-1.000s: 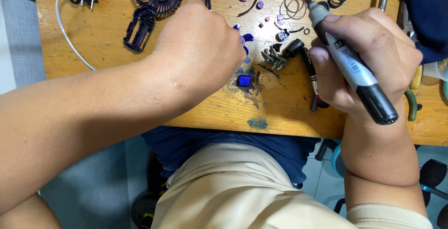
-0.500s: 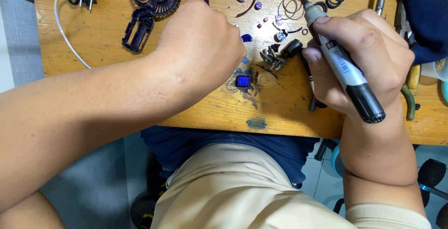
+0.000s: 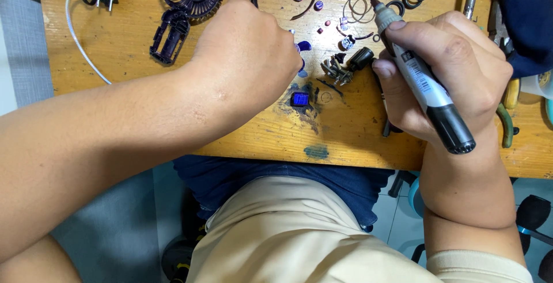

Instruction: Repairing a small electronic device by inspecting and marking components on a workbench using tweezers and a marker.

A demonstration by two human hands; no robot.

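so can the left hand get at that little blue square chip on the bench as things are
Probably yes. The blue square chip lies bare on the wooden bench just below the left hand, with nothing on top of it. That hand's fingers already pinch a small blue part, which it may need to set down first.

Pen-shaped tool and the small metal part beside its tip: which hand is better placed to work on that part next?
Probably the right. The right hand already grips the pen-shaped tool, tip down near the small metal part. The left hand is closed over a small blue piece.
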